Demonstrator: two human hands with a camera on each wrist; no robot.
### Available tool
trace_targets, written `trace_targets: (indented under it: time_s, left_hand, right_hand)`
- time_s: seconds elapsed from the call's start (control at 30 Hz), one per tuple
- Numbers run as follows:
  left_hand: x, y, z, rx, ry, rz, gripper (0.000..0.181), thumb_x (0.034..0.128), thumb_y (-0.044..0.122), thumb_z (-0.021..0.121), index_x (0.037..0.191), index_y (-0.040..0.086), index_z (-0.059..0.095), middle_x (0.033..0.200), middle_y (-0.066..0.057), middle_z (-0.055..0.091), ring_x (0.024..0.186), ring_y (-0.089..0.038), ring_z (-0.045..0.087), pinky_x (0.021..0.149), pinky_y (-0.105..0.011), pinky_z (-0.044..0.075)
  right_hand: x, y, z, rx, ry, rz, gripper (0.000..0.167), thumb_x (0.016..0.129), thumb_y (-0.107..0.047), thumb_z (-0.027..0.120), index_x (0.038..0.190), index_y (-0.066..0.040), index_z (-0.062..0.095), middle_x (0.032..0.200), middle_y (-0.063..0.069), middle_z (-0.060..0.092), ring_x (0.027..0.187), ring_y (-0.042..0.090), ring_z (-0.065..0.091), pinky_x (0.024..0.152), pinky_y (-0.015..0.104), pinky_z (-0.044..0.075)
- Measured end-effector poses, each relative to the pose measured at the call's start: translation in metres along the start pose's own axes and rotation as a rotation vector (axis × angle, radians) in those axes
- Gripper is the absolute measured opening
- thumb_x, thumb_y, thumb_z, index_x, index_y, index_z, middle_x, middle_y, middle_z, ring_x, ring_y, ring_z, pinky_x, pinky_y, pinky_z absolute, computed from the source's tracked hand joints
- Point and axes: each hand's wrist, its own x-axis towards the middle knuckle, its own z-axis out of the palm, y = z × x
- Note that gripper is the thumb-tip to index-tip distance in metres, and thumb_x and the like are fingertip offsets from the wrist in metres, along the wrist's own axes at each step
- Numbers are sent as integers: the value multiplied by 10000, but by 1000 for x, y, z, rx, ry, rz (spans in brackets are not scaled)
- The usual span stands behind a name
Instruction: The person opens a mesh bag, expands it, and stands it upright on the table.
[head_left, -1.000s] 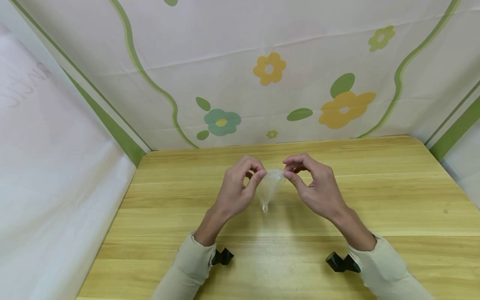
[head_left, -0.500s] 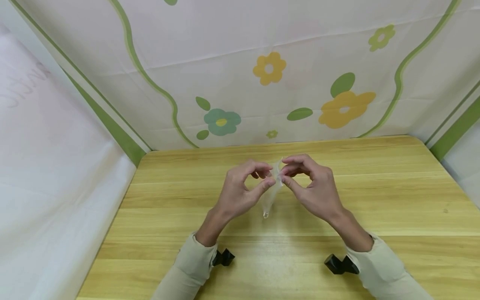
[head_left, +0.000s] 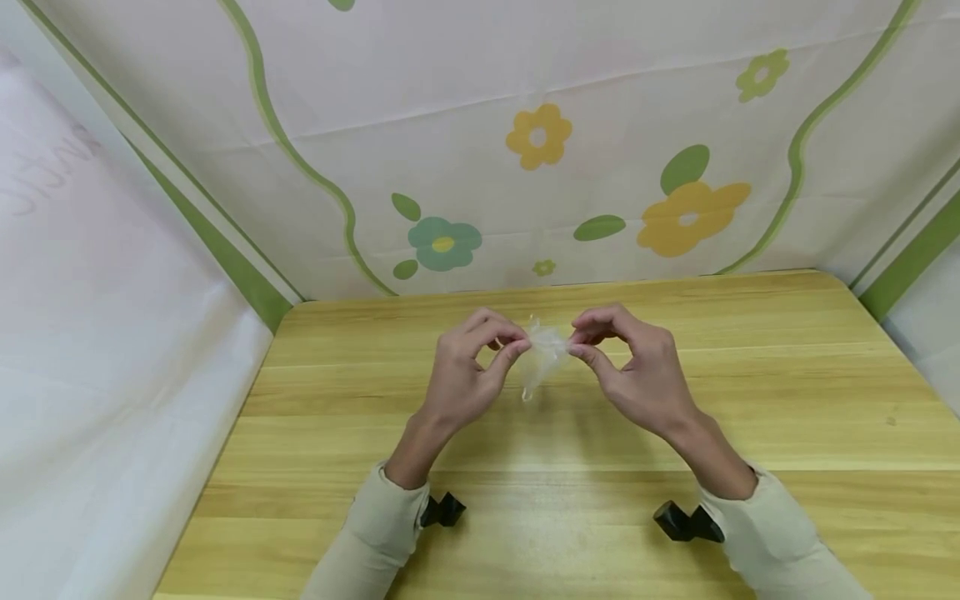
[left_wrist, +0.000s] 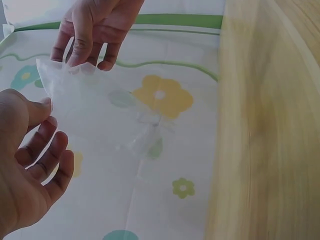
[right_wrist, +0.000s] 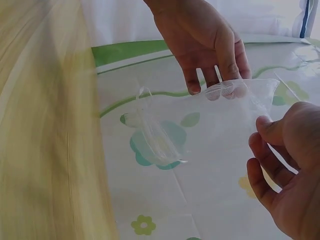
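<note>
A small sheer white mesh bag [head_left: 549, 348] is held up above the table between both hands. My left hand [head_left: 471, 358] pinches one side of its edge between thumb and fingers. Opposite it, my right hand [head_left: 643, 367] pinches the other side of the edge. In the left wrist view the mesh [left_wrist: 82, 92] spreads between the two hands and narrows away from them. A bunched end with thin clear loops [right_wrist: 156, 135] hangs free in the right wrist view. The exact contact under the fingertips is partly hidden.
Below the hands lies a wood-grain table [head_left: 570, 533]. A white cloth wall [head_left: 450, 100] with printed flowers rises behind its far edge, and another cloth [head_left: 112, 375] hangs at the left. Black mounts [head_left: 444, 510] stick out from both sleeves.
Half a second ago the hands came close together, with the mesh gathered between them; now they are apart again. The bag's dangling end has swung up and a loop shows at the top.
</note>
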Motion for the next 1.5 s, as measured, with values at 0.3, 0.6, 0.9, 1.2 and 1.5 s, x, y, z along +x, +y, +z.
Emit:
trace_targets:
  time_s: [0.3,0.6,0.9,1.2,1.5]
  left_hand:
    - [2,-1,0,-18,-32,10,45,974,-14,759,993,15,786,946,-101,742,795,-182,662,718,-252,597]
    - [2,-2,-2,-26,-92,43,31,981,34,769,989,39,799,970,-69,723,834,-160,672,770,-235,612]
    - [0,-2,0,7,-140,112,62,950,7,797,991,54,795,978,-56,673,850,-162,662,716,-262,578]
    - [-1,-3,0,-4,-149,78,44,970,11,775,997,41,792,977,-70,678,862,-174,674,763,-394,647]
    - [-1,-4,1,-16,-151,74,32,979,26,770,996,39,793,970,-67,685,849,-168,663,739,-393,643]
  right_hand:
    - [-2,1,-1,77,-67,53,422,821,114,848,1207,17,709,986,59,767,869,111,727,872,159,596]
    - [-2,0,-4,147,-36,150,392,885,112,787,1254,26,682,1049,139,739,964,68,704,877,162,595]
    - [-2,0,-7,161,-129,246,356,956,-1,779,1297,-38,682,1139,77,762,1051,86,709,864,177,602]
    - [-2,-4,-8,99,-212,300,276,987,-74,773,1254,-81,705,1085,15,802,928,64,737,870,185,602]
    - [-2,-6,-8,80,-259,334,216,1009,-121,762,1222,-113,729,1015,-29,800,896,85,746,868,214,606]
